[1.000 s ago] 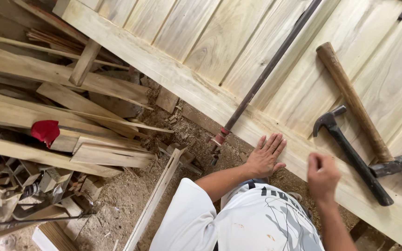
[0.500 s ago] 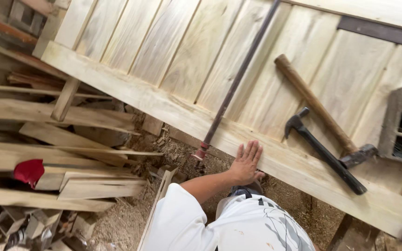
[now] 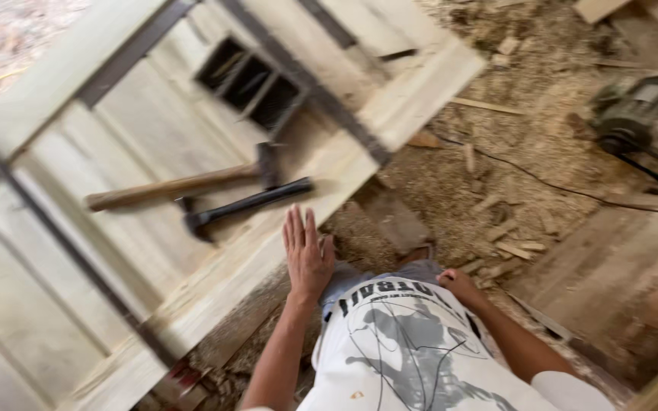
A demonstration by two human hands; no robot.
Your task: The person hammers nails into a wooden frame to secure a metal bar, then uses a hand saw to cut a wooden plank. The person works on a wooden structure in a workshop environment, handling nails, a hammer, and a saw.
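Wooden panel blurred, left hand flat on edge

No packages, labels, signs or screens anywhere in this view. The only printing in sight is the graphic on the person's white shirt, low in the middle: a dark grey figure-like shape with a curved band of dark lettering above it, seen upside down from the head camera. Nothing else carries a tag, a sticker or a display.
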